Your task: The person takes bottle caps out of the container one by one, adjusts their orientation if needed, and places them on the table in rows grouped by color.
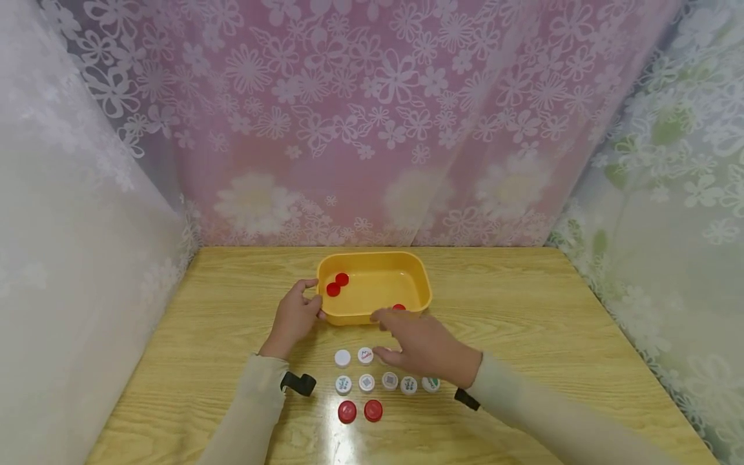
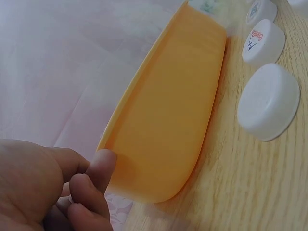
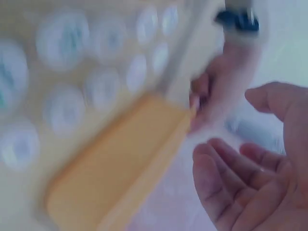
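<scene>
A yellow plastic tub (image 1: 372,319) stands on the table. My left hand (image 1: 295,315) pinches its left rim between thumb and fingers, seen closer in the left wrist view. Inside the tub, two red bottle caps (image 1: 334,289) lie at the left and another red cap (image 1: 398,308) shows near the front wall. My right hand (image 1: 427,345) hovers by the tub's near edge, over the white caps (image 1: 366,382). Its fingers (image 3: 211,187) are spread loosely from the thumb, and nothing is in its grasp in the right wrist view, which is blurred.
Several white caps, some printed, lie in rows before the tub; my right hand covers part of the upper row. Nearest me are two red caps (image 1: 373,410). A wooden table (image 1: 523,310) carries everything, with flowered curtains (image 1: 372,129) behind and at both sides.
</scene>
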`<action>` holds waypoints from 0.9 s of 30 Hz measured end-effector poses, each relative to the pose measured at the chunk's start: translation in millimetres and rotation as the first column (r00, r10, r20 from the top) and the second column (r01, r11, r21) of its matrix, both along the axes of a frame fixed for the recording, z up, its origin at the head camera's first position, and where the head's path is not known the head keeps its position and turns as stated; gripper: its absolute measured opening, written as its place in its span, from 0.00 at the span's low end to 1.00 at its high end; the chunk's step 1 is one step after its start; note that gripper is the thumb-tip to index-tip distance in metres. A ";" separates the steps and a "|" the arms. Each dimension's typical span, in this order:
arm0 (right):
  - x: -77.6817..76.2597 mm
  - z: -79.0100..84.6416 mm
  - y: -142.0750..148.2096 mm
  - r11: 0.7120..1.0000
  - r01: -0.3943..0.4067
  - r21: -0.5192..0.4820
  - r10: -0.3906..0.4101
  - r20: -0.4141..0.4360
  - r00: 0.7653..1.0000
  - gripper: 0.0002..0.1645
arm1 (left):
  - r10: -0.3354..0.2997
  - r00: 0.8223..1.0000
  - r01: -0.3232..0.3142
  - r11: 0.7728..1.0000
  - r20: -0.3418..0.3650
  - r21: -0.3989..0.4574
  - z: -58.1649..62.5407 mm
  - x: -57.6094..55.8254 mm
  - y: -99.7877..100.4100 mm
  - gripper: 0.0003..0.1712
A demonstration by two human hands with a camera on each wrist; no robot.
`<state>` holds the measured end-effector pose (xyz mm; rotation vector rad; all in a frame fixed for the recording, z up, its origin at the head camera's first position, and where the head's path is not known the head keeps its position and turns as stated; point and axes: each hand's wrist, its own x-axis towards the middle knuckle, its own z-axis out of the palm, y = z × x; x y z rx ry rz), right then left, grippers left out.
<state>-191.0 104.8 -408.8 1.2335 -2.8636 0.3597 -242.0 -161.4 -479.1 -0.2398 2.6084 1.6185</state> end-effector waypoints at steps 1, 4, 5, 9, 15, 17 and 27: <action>-7.4 6.4 0.6 0.999 0.054 -0.009 -0.053 0.004 0.999 0.31 | -0.001 1.000 0.001 1.000 0.000 0.001 -0.1 -0.2 -0.2 0.26; -32.6 22.6 0.9 0.986 0.167 0.021 -0.167 -0.017 0.986 0.35 | -0.002 1.000 0.002 1.000 0.004 0.000 0.7 0.1 -0.7 0.26; -42.0 26.6 0.0 0.979 0.197 0.052 -0.197 -0.019 0.980 0.35 | -0.001 1.000 0.001 1.000 0.005 0.000 1.2 0.3 -0.8 0.26; -80.4 33.7 -5.9 0.948 0.244 0.207 -0.251 0.008 0.968 0.35 | 0.002 1.000 -0.002 1.000 0.004 0.004 2.8 0.9 -0.3 0.26; -122.9 29.1 -17.0 0.865 0.215 0.453 -0.326 0.185 0.927 0.22 | 0.007 1.000 -0.007 1.000 -0.007 0.010 0.5 1.5 1.1 0.26; -133.0 25.6 -20.5 0.829 0.205 0.521 -0.383 0.260 0.886 0.21 | 0.007 1.000 -0.007 1.000 -0.005 0.013 -0.2 1.9 1.3 0.26; -161.0 -12.4 -29.8 0.714 0.109 0.691 -0.443 0.326 0.835 0.28 | 0.005 1.000 -0.004 1.000 -0.014 0.013 -0.6 0.5 -0.8 0.25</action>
